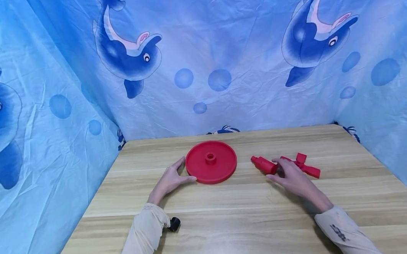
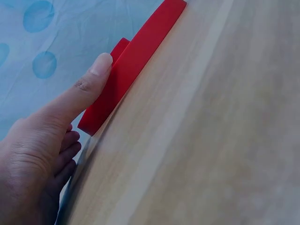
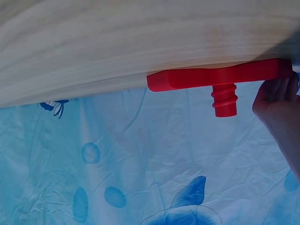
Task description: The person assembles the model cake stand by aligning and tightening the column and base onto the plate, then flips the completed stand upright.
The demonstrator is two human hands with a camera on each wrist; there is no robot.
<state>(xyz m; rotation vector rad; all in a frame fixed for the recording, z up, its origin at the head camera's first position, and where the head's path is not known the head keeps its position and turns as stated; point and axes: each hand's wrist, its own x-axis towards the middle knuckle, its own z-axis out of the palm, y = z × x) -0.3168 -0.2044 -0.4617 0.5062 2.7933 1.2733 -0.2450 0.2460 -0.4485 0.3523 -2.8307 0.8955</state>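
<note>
A round red disc (image 1: pixel 198 167) with a raised rim and a short hollow hub at its centre lies on the wooden table. At its left edge is my left hand (image 1: pixel 170 181), thumb and forefinger spread apart along the rim. In the left wrist view the thumb lies against the side of the disc (image 2: pixel 136 51). My right hand (image 1: pixel 294 179) has thumb and fingers at the near end of a stepped red cylinder (image 1: pixel 263 164). Close beyond that hand lies a red cross-shaped piece (image 1: pixel 311 171); the right wrist view shows its ridged stud (image 3: pixel 225 101).
The wooden table (image 1: pixel 222 222) runs back to a blue cloth (image 1: pixel 202 108) printed with dolphins and bubbles, which hangs behind and at both sides. A small black object (image 1: pixel 174 224) sticks out at the left sleeve's cuff.
</note>
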